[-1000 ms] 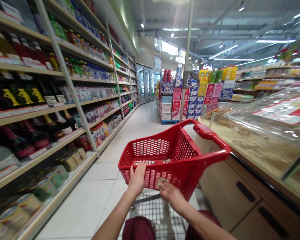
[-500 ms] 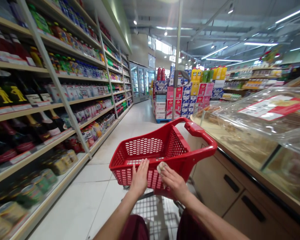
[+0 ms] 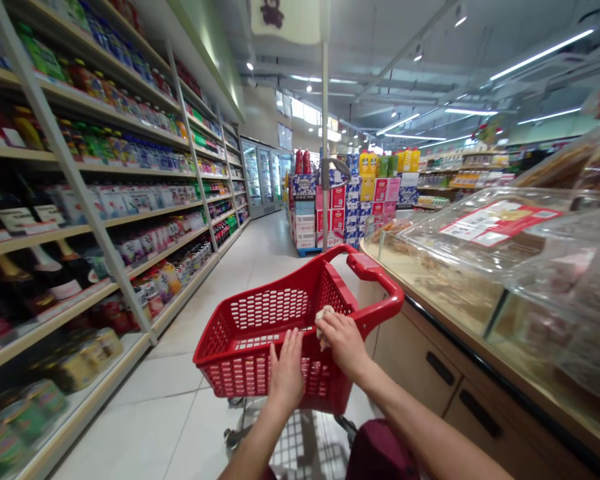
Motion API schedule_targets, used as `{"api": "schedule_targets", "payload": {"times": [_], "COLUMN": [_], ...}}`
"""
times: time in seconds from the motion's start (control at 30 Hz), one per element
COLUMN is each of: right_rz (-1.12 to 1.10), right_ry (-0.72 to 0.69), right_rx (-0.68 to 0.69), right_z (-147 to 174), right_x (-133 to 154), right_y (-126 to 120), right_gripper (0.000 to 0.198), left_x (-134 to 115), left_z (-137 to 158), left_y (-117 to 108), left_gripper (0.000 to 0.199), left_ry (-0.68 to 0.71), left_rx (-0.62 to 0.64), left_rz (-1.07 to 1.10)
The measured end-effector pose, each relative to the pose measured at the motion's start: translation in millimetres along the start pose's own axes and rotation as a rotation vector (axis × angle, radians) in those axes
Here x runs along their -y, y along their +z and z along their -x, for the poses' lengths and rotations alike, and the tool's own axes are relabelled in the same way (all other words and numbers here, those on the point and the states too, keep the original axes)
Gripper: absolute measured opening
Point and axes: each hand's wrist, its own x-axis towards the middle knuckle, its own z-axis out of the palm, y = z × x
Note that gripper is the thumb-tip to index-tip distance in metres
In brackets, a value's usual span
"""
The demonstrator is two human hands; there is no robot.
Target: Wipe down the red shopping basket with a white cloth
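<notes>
A red plastic shopping cart [image 3: 220,333] with a perforated basket stands sideways before me, its handle at the right. Stretched fingers of my left hand [image 3: 286,375] lie against the near wall and rim of the basket. My right hand [image 3: 346,341] is closed on a crumpled, pale cloth [image 3: 325,317] and presses it on the near rim, close to the handle end. Part of the cloth is hidden beneath the fingers. The inside of the basket shows only red plastic.
Shelves of bottles and cans [image 3: 145,200] line the left side. At the right is a wooden counter [image 3: 415,393] with clear plastic covers [image 3: 505,220]. Stacked drink cartons [image 3: 330,217] and a thin pole [image 3: 325,100] stand behind the cart, with glass-door fridges [image 3: 265,170] further back.
My right hand has slid the cloth up and along the rim toward the handle end. My left hand stays on the basket's near side. The view has turned slightly right.
</notes>
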Motion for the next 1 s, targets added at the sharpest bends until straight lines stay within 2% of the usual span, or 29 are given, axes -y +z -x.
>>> {"api": "schedule_targets", "payload": {"times": [0.1,0.17,0.23,0.3,0.33,0.4,0.47,0.53,0.67,0.73,0.83,0.9,1.0], "right_rz": [0.172,0.264,0.327,0.303,0.259,0.156,0.119,0.155,0.274,0.261,0.203,0.201,0.282], "right_ry": [0.085,0.181,0.305,0.336,0.291,0.136,0.076,0.134,0.341,0.325,0.161,0.114,0.256], "right_rx": [0.018,-0.055,-0.146,-0.182,-0.156,-0.041,0.055,0.061,-0.048,-0.021,0.068,0.077,-0.026], "right_z": [-2.8,3.0,7.9,9.8,9.7,7.6,4.1,0.7,-2.1,-0.2,4.3,5.4,3.2], "right_x": [-48.5,-81.8,-98.8,-92.0,-81.7,-58.7,-48.3,-57.8,-87.2,-80.0,-60.4,-64.6,-93.8], "right_y": [-29.6,-50.8,-62.2,-57.9,-50.8,-33.8,-24.0,-27.0,-41.0,-35.0,-20.2,-21.2,-37.7], "right_gripper": [0.023,0.025,0.024,0.023,0.023,0.026,0.029,0.026,0.023,0.024,0.027,0.027,0.025], "left_x": [-2.2,-1.8,-3.2,-6.3,-7.8,-9.6,-9.4,-8.7,-12.5,-15.5,-15.6,-13.4,-13.1], "left_z": [-0.5,-1.6,-4.3,-8.2,-10.3,-14.2,-16.9,-18.5,-20.4,-20.9,-20.1,-18.8,-17.6], "left_y": [0.9,1.6,3.4,6.0,7.5,9.7,10.6,9.9,7.2,7.5,10.9,13.8,16.0], "left_gripper": [0.077,0.078,0.076,0.072,0.070,0.066,0.064,0.064,0.067,0.068,0.066,0.065,0.066], "left_ry": [0.003,-0.008,-0.046,-0.082,-0.098,-0.123,-0.129,-0.119,-0.124,-0.138,-0.140,-0.121,-0.113], "left_rx": [-0.016,-0.013,-0.011,-0.011,-0.013,-0.025,-0.035,-0.025,0.038,0.039,0.008,-0.014,-0.027], "left_rz": [-0.026,-0.019,0.018,0.058,0.073,0.086,0.089,0.088,0.076,0.072,0.064,0.057,0.050]}}
